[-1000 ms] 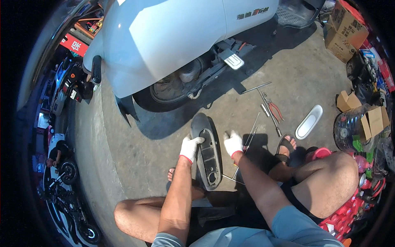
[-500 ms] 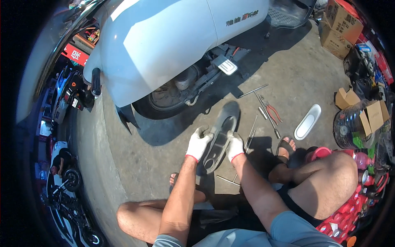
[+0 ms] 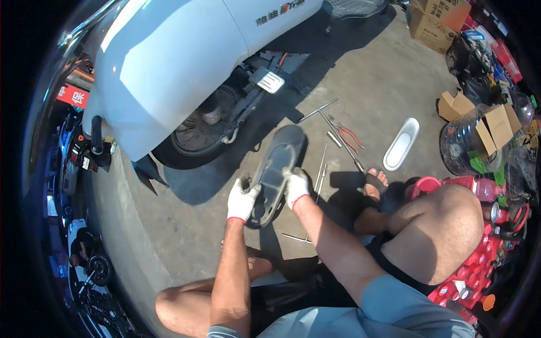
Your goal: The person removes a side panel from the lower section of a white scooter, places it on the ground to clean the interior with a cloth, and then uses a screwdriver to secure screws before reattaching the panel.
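At the lower left of the frame a dark motorcycle [image 3: 98,270] stands; toward the upper left is a pale scooter [image 3: 163,73], its wheel [image 3: 189,132] exposed below the bodywork. Near the centre, my gloved left hand [image 3: 243,200] grips the left edge of a long black cover [image 3: 275,176], thumb over its rim. The cover is tilted, hollow side facing me. My right hand [image 3: 296,187] has its fingers closed on the cover's opposite edge. Right of that, a T-handled wrench [image 3: 345,147] and red-handled pliers [image 3: 352,138] lie on the floor [image 3: 141,214], then a white oval piece [image 3: 401,145], then cardboard boxes [image 3: 437,28] at the upper right.
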A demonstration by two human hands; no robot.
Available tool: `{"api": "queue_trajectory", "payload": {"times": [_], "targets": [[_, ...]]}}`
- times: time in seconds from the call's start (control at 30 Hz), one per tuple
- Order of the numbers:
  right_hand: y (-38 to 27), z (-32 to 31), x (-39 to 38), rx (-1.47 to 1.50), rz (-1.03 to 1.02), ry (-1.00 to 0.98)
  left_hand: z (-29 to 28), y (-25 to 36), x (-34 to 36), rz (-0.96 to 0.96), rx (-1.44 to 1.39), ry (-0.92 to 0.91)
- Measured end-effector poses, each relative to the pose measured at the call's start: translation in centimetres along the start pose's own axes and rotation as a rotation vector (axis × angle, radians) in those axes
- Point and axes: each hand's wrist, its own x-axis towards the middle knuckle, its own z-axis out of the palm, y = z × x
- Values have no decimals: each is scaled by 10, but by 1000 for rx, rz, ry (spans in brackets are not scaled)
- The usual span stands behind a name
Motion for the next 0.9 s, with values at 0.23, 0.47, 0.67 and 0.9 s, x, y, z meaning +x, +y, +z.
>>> {"api": "queue_trajectory", "payload": {"times": [0.23,0.47,0.67,0.9], "targets": [[15,-11,-9,-822,-65,-91,0,-19,-13,-153,-70,84],[-22,-114,69,-1068,-520,165,19,-67,-8,-254,-105,165],[-19,-88,30,-1568,-615,57,22,-60,-17,-345,-85,84],[-9,-44,8,-2019,-665,-179,18,-71,-27,-304,-112,69]]}}
